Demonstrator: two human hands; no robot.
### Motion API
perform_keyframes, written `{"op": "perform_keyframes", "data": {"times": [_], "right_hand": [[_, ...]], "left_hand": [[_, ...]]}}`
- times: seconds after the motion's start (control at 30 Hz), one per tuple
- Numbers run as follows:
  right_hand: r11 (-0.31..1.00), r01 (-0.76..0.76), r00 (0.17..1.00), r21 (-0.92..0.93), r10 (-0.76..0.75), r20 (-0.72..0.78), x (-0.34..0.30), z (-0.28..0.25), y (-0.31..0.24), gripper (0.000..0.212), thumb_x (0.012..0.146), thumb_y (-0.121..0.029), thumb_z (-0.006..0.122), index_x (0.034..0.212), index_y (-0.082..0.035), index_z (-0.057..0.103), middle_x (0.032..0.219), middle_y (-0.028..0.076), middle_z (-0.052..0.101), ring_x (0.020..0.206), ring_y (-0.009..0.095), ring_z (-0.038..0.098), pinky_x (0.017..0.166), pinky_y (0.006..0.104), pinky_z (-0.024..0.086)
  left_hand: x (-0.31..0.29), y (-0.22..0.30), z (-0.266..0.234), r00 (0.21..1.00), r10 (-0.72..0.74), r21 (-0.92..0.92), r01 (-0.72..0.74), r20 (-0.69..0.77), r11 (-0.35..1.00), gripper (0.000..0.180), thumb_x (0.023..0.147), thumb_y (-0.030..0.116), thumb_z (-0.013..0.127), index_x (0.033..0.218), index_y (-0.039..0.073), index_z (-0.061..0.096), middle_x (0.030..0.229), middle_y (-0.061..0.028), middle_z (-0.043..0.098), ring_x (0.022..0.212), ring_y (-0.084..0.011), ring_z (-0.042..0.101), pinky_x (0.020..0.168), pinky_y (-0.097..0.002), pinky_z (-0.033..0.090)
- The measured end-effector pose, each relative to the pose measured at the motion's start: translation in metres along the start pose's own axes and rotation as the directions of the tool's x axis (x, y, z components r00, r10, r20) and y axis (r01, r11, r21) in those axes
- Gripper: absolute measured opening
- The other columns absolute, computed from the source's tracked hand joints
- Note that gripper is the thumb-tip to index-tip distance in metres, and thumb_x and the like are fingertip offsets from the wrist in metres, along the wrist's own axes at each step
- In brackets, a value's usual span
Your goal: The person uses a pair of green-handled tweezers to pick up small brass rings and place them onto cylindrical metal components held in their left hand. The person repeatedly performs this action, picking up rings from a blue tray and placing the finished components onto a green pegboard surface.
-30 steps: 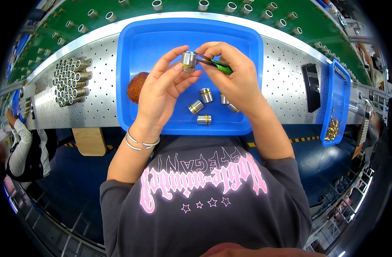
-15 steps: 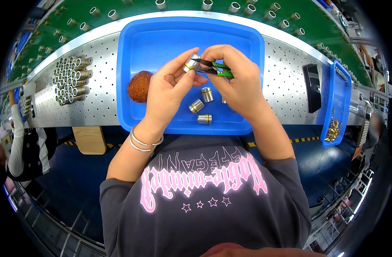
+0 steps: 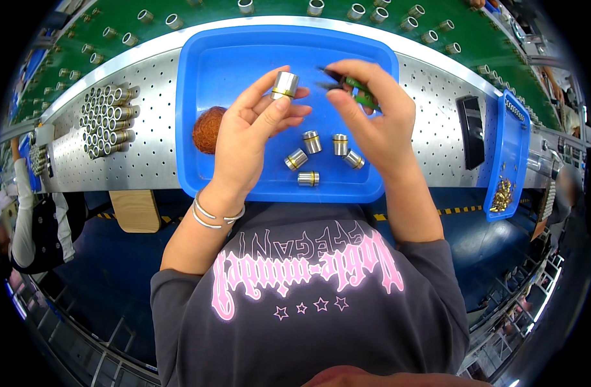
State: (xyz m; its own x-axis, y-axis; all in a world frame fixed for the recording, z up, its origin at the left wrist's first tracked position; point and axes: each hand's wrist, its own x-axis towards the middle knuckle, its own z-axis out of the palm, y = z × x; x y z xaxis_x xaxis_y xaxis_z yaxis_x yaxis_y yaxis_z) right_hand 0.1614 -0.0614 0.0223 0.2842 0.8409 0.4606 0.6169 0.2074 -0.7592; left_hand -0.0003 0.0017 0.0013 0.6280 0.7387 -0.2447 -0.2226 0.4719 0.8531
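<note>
- Two hands work over the blue tray (image 3: 205, 77) on the perforated metal surface (image 3: 147, 135); I see both from above.
- My left hand (image 3: 253, 138) has its fingers (image 3: 273, 109) closed around a small metal cylinder (image 3: 284, 85) with a brass ring near its lower end, held upright above the tray.
- My right hand (image 3: 379, 122) has its fingers pinched shut on green-handled tweezers (image 3: 350, 82), the dark tips pointing left toward the cylinder, just apart from it.
- Four more loose cylinders (image 3: 321, 155) lie on the tray floor beneath and between the hands.
- One brown fibrous pad (image 3: 206, 130) rests at the tray's left edge, just beside the left hand.
- Many like cylinders sit stacked in a bundle (image 3: 105, 122) on the surface, left of the tray.
- One narrow blue bin (image 3: 511, 129) with small brass pieces (image 3: 502, 193) stands well to the right.
</note>
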Motion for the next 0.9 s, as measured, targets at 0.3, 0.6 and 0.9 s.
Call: {"op": "perform_keyframes", "data": {"times": [0.3,0.6,0.9], "right_hand": [[0.998,0.005,0.996,-0.069,0.001,0.085,-0.008,0.008,0.007,0.014,0.076,-0.02,0.069,0.087,-0.011,0.07,0.07,0.005,0.065,0.057,0.018,0.06,0.049,0.0268,0.043],[0.997,0.021,0.997,-0.077,-0.015,0.078,-0.008,0.007,0.007,0.013,0.076,-0.019,0.069,0.086,-0.011,0.07,0.07,0.005,0.065,0.056,0.018,0.06,0.048,0.0265,0.043],[0.994,0.02,0.995,-0.111,-0.009,0.101,-0.006,0.004,0.007,0.013,0.076,-0.02,0.069,0.085,-0.011,0.07,0.066,0.004,0.063,0.053,0.017,0.058,0.046,0.0263,0.041]], "left_hand": [[-0.001,0.0,0.001,0.999,0.043,-0.042,-0.042,0.013,0.998,0.045,0.088,0.011,0.058,0.13,0.003,0.042,0.112,-0.0129,0.06,0.1,-0.0179,0.059,0.086,-0.0288,0.047],[0.0,0.001,0.003,0.998,0.063,-0.022,-0.063,0.02,0.998,0.047,0.087,0.009,0.06,0.13,0.002,0.042,0.111,-0.0134,0.06,0.101,-0.0174,0.058,0.086,-0.0286,0.046],[0.0,0.001,0.004,0.998,0.061,-0.031,-0.06,0.018,0.998,0.048,0.085,0.009,0.062,0.129,0.002,0.043,0.111,-0.0139,0.06,0.102,-0.0179,0.058,0.087,-0.0294,0.046]]}}
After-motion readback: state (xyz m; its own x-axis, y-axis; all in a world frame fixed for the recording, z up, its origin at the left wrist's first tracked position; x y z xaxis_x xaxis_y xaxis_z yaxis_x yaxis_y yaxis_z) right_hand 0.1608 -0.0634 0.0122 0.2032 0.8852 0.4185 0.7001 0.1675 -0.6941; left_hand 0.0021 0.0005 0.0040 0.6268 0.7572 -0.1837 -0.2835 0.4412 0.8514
